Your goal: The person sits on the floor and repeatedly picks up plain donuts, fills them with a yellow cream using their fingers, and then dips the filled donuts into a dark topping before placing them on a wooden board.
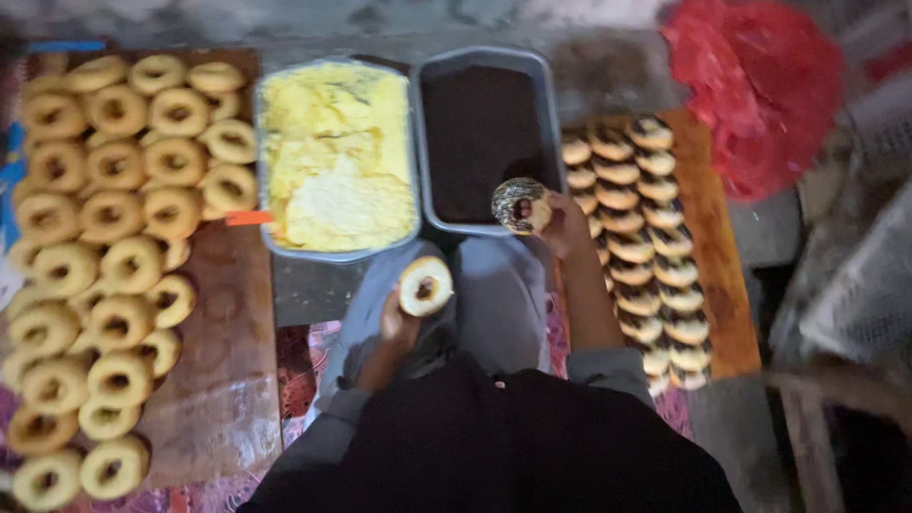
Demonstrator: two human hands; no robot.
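Two doughnuts are in hand: the left hand (pixel 397 328) has its grip closed around a plain doughnut (pixel 425 285) over the lap, and the right hand (pixel 562 223) grasps a chocolate-sprinkled doughnut (pixel 519 204) at the near rim of the dark sprinkle tray (pixel 546 90). Beside that tray sits a tray of yellow cream (pixel 337 157). Plain rings (pixel 114 247) crowd the left board (pixel 223 380); coated ones (pixel 632 218) line the right board (pixel 722 266). A red bag (pixel 769 90) lies beyond.

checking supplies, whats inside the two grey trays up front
The left tray is heaped with pale yellow filling; the right tray holds a dark brown layer. Both tray bottoms are covered. The right hand holds a coated doughnut over the right tray's near corner.
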